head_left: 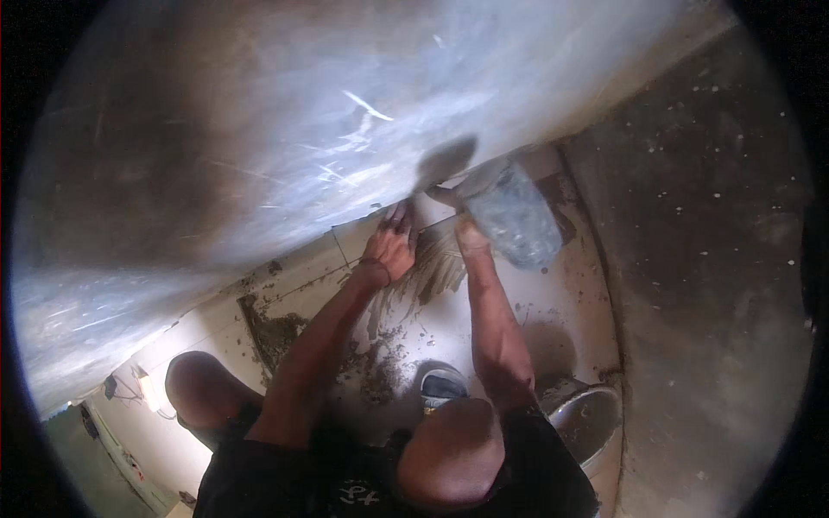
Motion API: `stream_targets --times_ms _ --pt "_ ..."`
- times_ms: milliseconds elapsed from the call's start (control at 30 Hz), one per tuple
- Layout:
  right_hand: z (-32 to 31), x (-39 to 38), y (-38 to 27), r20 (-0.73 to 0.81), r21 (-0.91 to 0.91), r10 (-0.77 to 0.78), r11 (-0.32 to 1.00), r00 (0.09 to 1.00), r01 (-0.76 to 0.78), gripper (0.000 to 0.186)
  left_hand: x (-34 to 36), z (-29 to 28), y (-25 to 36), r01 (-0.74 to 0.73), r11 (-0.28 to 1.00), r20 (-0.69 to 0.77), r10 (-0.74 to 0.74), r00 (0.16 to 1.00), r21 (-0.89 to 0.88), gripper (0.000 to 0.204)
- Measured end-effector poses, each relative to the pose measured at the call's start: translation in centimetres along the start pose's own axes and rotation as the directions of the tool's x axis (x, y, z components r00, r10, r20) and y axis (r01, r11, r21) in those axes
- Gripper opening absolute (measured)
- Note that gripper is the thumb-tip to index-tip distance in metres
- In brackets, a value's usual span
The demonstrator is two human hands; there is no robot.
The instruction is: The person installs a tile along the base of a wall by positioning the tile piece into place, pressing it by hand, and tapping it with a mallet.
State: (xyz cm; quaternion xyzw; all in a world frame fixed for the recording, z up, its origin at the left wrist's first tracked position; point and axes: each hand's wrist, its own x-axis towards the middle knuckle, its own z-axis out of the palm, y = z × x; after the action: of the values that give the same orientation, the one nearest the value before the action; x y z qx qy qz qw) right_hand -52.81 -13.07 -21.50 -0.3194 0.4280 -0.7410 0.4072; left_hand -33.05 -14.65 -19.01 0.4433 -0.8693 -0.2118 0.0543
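My left hand [395,246] lies with its fingers stretched out on a pale strip at the foot of the wall [285,147]. Close on its right, my right hand [471,237] is closed at the edge of a broad, smeared grey-blue piece [518,220] with a rounded outline. Its fingers are partly hidden, and the kind of piece is not clear. A dark narrow part [444,197] shows beyond that hand, by the wall. Below both hands, brownish-grey mortar [432,272] is spread in streaks on the pale floor [432,332].
A round bucket [589,423] stands at the lower right, near the right wall [699,276]. My shoe [443,385] and bent knees take up the near side. Dark mortar crumbs [281,337] lie to the left; a bright lamp [154,390] sits at far left.
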Motion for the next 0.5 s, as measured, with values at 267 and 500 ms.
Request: stream_targets --times_ms 267,500 --pt "1.0 1.2 -1.2 -0.098 -0.279 -0.098 0.958 0.990 0.067 0.007 0.4 -0.9 0.3 0.063 0.993 0.043 -0.060 0.997 -0.097 0.059" --pt "-1.5 -3.9 -13.0 -0.094 -0.034 0.468 0.881 0.879 -0.472 0.022 -3.2 1.0 -2.5 0.092 0.982 -0.222 -0.128 0.967 -0.164 0.058"
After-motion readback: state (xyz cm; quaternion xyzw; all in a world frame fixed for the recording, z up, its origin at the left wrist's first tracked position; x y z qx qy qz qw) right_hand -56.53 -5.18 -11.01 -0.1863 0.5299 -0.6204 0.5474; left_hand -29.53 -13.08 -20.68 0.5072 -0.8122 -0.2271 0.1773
